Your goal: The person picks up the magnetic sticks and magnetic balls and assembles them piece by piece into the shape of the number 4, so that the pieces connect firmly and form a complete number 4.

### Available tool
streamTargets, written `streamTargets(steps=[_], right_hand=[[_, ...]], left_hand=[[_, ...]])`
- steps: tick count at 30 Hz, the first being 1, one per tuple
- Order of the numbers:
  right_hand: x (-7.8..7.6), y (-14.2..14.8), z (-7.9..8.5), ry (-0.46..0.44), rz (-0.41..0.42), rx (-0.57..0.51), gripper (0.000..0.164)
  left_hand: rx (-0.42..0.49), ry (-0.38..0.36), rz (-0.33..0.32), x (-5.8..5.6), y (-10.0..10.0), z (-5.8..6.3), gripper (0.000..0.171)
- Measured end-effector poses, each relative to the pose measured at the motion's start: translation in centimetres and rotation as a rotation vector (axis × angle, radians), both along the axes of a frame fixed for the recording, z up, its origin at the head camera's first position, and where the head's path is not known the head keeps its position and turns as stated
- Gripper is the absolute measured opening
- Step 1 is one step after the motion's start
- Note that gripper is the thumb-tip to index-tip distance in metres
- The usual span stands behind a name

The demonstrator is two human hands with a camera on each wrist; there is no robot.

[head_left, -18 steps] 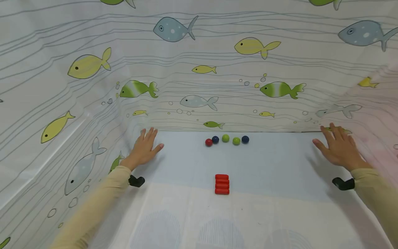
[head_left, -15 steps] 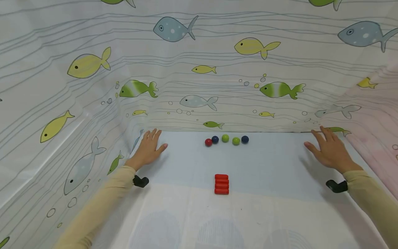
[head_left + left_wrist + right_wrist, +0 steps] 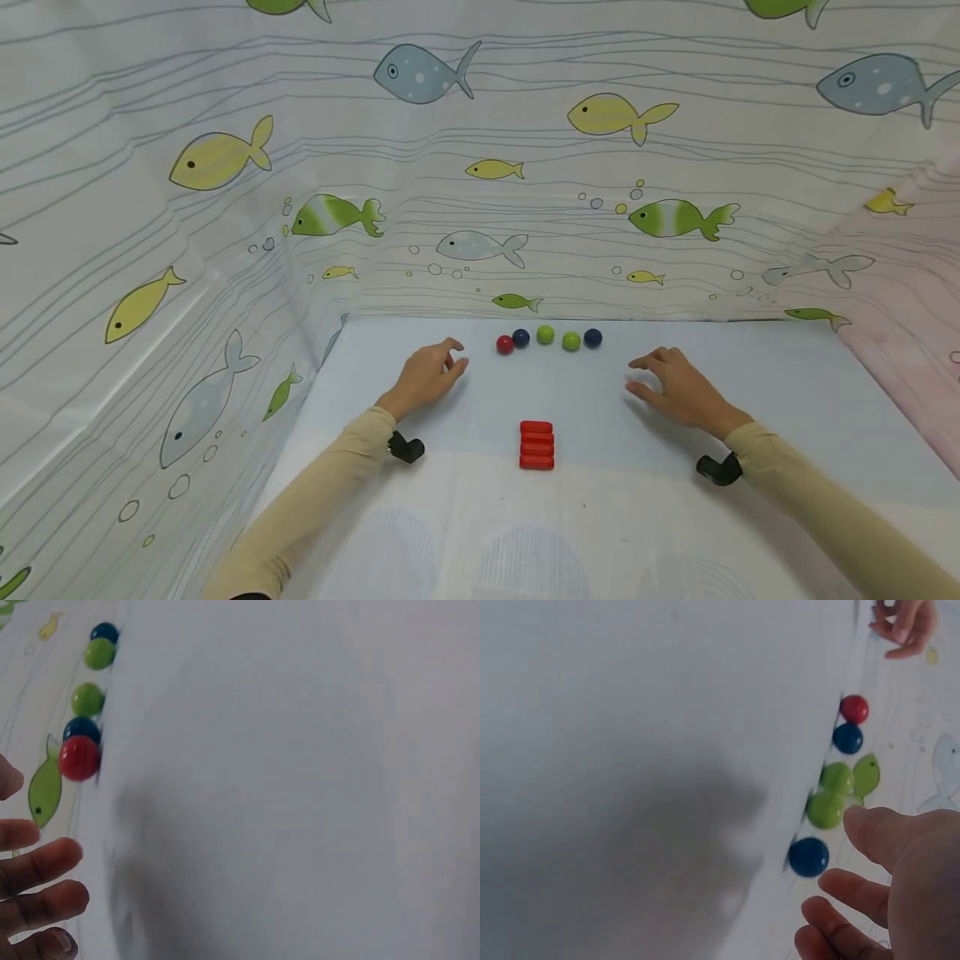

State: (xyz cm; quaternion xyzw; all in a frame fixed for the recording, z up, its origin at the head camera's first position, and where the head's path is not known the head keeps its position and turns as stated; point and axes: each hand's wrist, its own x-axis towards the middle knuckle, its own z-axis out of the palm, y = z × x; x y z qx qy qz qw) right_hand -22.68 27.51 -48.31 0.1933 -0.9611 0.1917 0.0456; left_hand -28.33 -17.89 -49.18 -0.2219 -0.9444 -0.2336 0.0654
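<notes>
Near the back edge of the table lies a row of small shiny balls: a red ball (image 3: 505,344) at the left end, a dark blue ball (image 3: 521,337) beside it, a green ball (image 3: 545,334), a second green ball (image 3: 571,341), and another dark blue ball (image 3: 593,337) at the right end. My left hand (image 3: 426,375) hovers left of the red ball, fingers loosely bent, holding nothing. On the other side my right hand (image 3: 681,390) hangs above the table, right of the row, thumb and fingers apart. In the right wrist view its fingers overlap the area beside the blue ball (image 3: 808,857).
A red ridged tray (image 3: 537,445) with several slots sits in the middle of the table (image 3: 480,392), nearer to me than the balls. Behind and at the sides rises a fish-patterned curtain (image 3: 405,158). A black strap piece hangs below each wrist.
Both hands have moved inward from the table's far sides toward the row of balls, and their fingers have bent from a spread pose. The balls and red tray stay put.
</notes>
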Motion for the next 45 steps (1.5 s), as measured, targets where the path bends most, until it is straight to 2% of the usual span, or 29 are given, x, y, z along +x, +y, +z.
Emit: streamTargets(steps=[4,8,13,17,21,28,33,45], right_hand=[[-0.1,-2.5,-0.7,-0.065,0.088,-0.102,0.039],[0.1,-4.9,-1.2,-0.145,0.16,-0.218,0.037],[0.6,-7.5,-2.0,-0.201,0.247,-0.305,0.037],[1.1,-9.0,-2.7,-0.254,0.295,-0.353,0.035],[1.5,-10.1,-3.3,-0.273,0.336,-0.362,0.031],[1.6,-11.1,-3.5,-0.23,0.339,-0.352,0.022],[1.7,-11.2,-3.5,-0.242,0.335,-0.336,0.021],[1.4,-10.9,-3.7,-0.223,0.329,-0.342,0.015]], left_hand=[[0.022,-0.031,-0.052,0.7,2.3,-1.0,0.028],[0.064,-0.042,-0.063,0.7,3.6,-1.7,0.024],[0.147,-0.072,-0.005,0.3,4.6,-2.4,0.022],[0.206,-0.09,0.042,0.4,5.5,-2.8,0.02],[0.214,-0.101,0.084,0.6,6.2,-3.2,0.02],[0.247,-0.071,0.157,0.5,6.8,-3.7,0.019],[0.226,-0.083,0.195,0.5,6.8,-4.1,0.021],[0.217,-0.067,0.215,0.7,7.2,-3.9,0.019]])
